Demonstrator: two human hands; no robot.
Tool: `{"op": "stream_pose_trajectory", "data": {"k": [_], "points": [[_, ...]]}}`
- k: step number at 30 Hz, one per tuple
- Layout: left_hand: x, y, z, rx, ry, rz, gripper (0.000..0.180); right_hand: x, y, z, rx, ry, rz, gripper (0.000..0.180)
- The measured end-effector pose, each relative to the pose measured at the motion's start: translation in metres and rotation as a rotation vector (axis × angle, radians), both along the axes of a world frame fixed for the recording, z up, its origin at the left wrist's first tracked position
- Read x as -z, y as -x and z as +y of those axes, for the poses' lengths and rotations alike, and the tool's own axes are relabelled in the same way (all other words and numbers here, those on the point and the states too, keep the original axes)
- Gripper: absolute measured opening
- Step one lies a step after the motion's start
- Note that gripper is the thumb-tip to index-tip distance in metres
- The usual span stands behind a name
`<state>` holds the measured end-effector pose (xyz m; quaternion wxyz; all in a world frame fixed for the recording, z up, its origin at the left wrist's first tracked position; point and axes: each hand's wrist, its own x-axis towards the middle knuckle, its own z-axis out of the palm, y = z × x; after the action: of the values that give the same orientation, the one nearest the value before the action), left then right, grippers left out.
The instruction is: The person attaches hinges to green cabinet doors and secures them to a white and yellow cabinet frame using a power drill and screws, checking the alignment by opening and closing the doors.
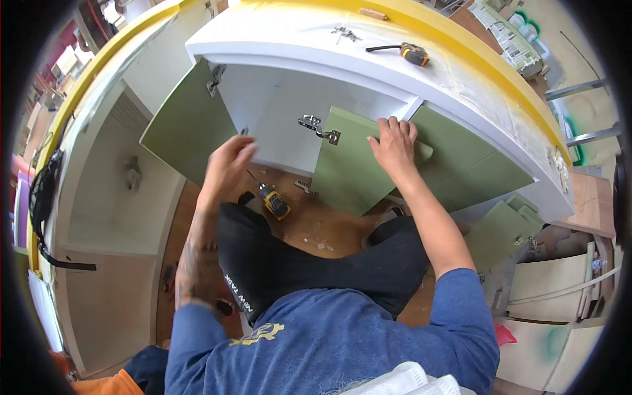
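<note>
My right hand (395,146) grips the top edge of a loose green cabinet door (352,161), fingers over the edge and thumb on the near face. The door stands tilted in front of a white cabinet (270,56). A metal hinge (318,129) sticks out from its upper left side; another hinge (305,187) shows lower down. My left hand (230,161) is raised beside a green door (191,125) that hangs open on the cabinet's left side. Its curled fingers are smeared by motion, and nothing can be made out in them.
A yellow-black drill (273,201) lies on the brown floor between my legs. On the cabinet top lie a tape measure (414,54) and several small metal parts (345,33). Closed green doors (461,148) fill the right side. Another green panel with hinges (503,234) stands at right.
</note>
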<state>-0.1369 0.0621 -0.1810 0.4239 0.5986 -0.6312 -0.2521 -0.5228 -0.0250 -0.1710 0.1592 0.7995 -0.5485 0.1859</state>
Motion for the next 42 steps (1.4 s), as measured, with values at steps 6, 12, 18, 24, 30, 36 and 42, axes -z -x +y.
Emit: {"op": "stream_pose_trajectory", "data": {"k": [6, 12, 18, 24, 30, 36, 42], "points": [[0.115, 0.012, -0.091, 0.430, -0.332, -0.542, 0.044, -0.047, -0.029, 0.047, -0.260, -0.724, 0.062, 0.042], [0.124, 0.034, -0.087, 0.512, -0.512, -0.517, 0.047, -0.030, -0.044, 0.097, -0.326, -0.763, -0.022, 0.038], [0.115, 0.038, -0.101, 0.611, -0.430, -0.591, 0.049, -0.049, -0.027, 0.078, -0.233, -0.659, -0.111, 0.034], [0.100, 0.062, -0.103, 0.702, -0.536, -0.490, 0.084, -0.113, -0.026, 0.091, 0.171, -0.740, -0.241, 0.039], [0.101, 0.154, -0.053, 0.814, -0.477, -0.013, 0.126, -0.119, -0.026, 0.103, 0.127, -0.780, -0.781, 0.035], [0.100, 0.199, -0.035, 0.798, -0.531, 0.154, 0.124, -0.118, -0.018, 0.110, 0.235, -0.772, -0.864, 0.032], [0.109, 0.230, -0.041, 0.748, -0.506, 0.268, 0.120, -0.114, -0.011, 0.101, 0.270, -0.696, -0.753, 0.028]]}}
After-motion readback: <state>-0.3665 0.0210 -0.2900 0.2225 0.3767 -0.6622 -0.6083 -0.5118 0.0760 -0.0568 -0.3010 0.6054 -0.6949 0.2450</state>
